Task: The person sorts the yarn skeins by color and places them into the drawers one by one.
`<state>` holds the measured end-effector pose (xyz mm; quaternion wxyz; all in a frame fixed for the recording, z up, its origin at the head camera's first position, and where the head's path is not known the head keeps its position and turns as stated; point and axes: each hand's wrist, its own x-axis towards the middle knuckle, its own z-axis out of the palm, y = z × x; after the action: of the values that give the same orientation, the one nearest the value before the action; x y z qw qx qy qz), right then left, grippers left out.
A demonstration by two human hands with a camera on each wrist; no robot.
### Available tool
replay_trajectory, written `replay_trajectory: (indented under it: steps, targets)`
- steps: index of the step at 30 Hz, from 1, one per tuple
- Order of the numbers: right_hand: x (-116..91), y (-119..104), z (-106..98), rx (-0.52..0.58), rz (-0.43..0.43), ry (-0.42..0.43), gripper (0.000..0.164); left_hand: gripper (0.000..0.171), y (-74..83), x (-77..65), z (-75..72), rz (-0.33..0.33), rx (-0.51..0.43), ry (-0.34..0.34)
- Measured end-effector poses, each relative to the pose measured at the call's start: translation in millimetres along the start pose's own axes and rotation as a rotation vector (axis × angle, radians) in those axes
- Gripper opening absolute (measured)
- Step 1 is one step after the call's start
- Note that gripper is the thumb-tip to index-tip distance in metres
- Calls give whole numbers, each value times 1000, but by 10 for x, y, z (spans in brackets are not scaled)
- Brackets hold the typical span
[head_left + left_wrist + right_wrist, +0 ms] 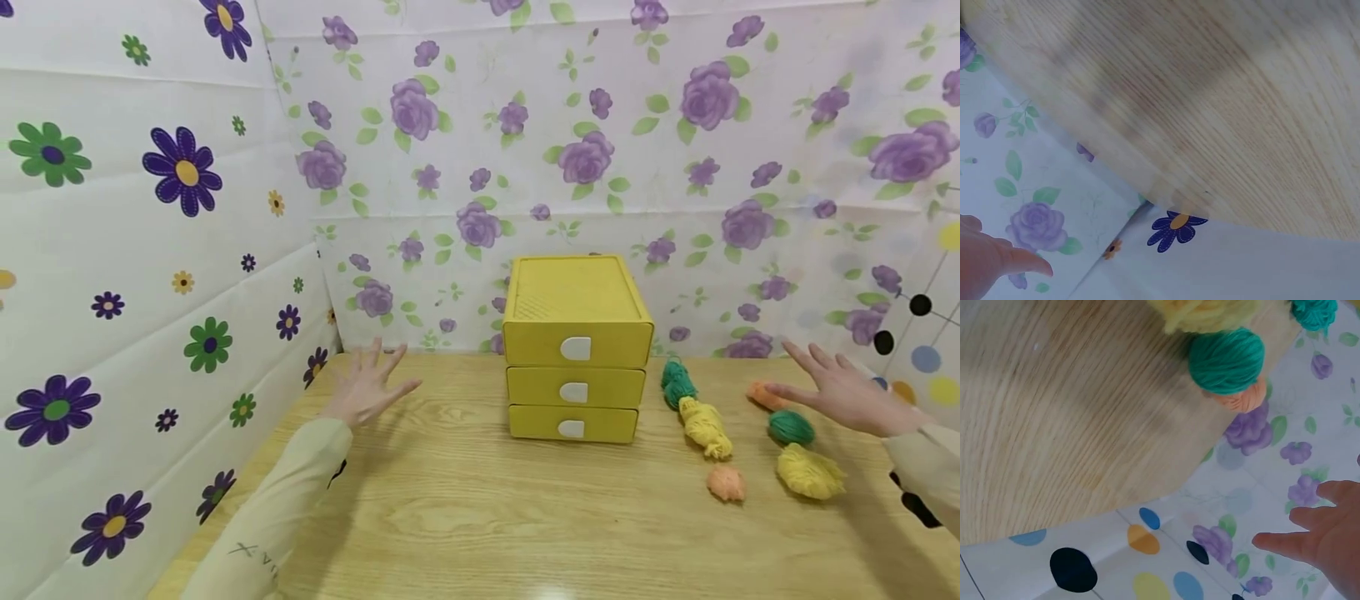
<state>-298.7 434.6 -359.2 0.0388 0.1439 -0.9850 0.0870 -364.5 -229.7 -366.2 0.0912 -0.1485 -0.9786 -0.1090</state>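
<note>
My left hand (366, 390) is held over the table's left side with fingers spread, holding nothing. On the right my right hand (843, 390) is likewise spread and bare, close above several yarn balls. Nearest to it are an orange yarn ball (767, 396), a green yarn ball (791, 427) and a yellow yarn ball (810, 472). Left of these lie a green yarn bundle (678, 383), a yellow yarn bundle (705, 427) and a small peach ball (726, 483). In the right wrist view the green ball (1227, 360) partly covers the orange one.
A yellow three-drawer box (577, 292) with white handles stands at the back middle, its drawers closed. The wooden table (465, 517) meets a flowered cloth (450, 167) at the back, with patterned sheets at the left and right sides.
</note>
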Motion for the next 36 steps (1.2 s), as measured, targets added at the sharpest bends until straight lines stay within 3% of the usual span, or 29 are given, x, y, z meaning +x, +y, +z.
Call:
replay_trajectory:
  steps: [2, 5, 12, 16, 23, 29, 36]
  targets:
    - [7, -18, -3, 69, -16, 11, 85, 78, 34, 11, -6, 10, 2, 2]
    - [39, -79, -30, 174, 28, 30, 88, 78, 79, 27, -13, 22, -8, 0]
    - [94, -228, -66, 221, 13, 75, 85, 77, 235, 114, -31, 68, -24, 37]
    - [116, -378, -95, 319, 21, 92, 84, 76, 357, 151, -81, 72, -44, 39]
    - [182, -650, -148, 512, 20, 141, 77, 74, 651, 246, -201, 143, -170, 20]
    - [260, -806, -191, 614, -10, 189, 76, 71, 786, 313, -250, 211, -198, 56]
    - [302, -1067, -224, 922, -38, 295, 69, 68, 892, 356, -288, 223, -364, 36]
